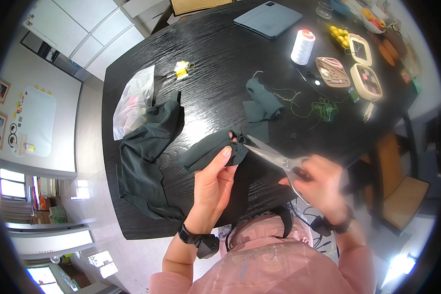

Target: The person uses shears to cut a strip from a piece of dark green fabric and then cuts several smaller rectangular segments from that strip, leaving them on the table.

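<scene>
Between the thumb and fingers of my left hand (214, 181) is a piece of dark green fabric (201, 151), bunched at its right end. My right hand (321, 183) is closed round the handles of a pair of scissors (277, 159). The scissor blades are parted a little, and their tips reach the fabric's bunched end; whether they touch it I cannot tell. To the left lies a larger crumpled dark green cloth (144, 147). Beyond my hands rests a smaller folded dark green scrap (262, 103).
A clear plastic bag (134, 103) and a yellow thread card (182, 70) lie at the left. Farther right are a white thread cone (303, 47), tangled green thread (325, 109), a pink tool case (332, 72) and an open cream sewing box (366, 82). A tablet (268, 19) lies at the back.
</scene>
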The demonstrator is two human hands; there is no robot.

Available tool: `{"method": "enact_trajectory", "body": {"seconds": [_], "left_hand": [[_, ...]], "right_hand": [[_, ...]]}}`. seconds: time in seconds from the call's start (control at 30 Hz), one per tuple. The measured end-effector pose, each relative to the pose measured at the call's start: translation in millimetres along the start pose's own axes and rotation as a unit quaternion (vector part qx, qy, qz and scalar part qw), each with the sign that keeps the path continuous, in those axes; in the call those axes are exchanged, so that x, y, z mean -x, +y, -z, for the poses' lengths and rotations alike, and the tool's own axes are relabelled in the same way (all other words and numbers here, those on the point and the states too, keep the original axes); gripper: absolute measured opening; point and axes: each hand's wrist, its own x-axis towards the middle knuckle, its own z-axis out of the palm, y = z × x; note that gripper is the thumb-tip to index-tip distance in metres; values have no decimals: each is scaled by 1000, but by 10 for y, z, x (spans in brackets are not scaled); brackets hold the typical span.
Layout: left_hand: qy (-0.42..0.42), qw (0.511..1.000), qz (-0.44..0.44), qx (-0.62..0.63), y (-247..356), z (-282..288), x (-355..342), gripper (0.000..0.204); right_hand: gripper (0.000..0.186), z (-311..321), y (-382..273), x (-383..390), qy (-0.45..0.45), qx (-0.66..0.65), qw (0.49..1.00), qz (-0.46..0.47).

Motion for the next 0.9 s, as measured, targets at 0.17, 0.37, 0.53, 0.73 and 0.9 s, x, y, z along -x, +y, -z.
{"method": "enact_trajectory", "body": {"seconds": [0.17,0.37,0.53,0.73,0.9], "left_hand": [[-3,1000,5,3,-1,4,12,32],[-6,1000,10,-19,-20,-30,21,29],[-8,999,11,-38,-73,-20,38,29],[17,998,13,-64,-122,-41,76,27],[31,997,-19,-72,-175,-25,97,26]], "right_hand": [[38,6,42,22,-3,18,999,36],[38,15,34,14,6,54,997,53],[36,-4,13,-33,10,39,997,59],[36,-50,-48,-72,15,26,998,51],[37,-77,-55,-41,9,5,1000,26]]}}
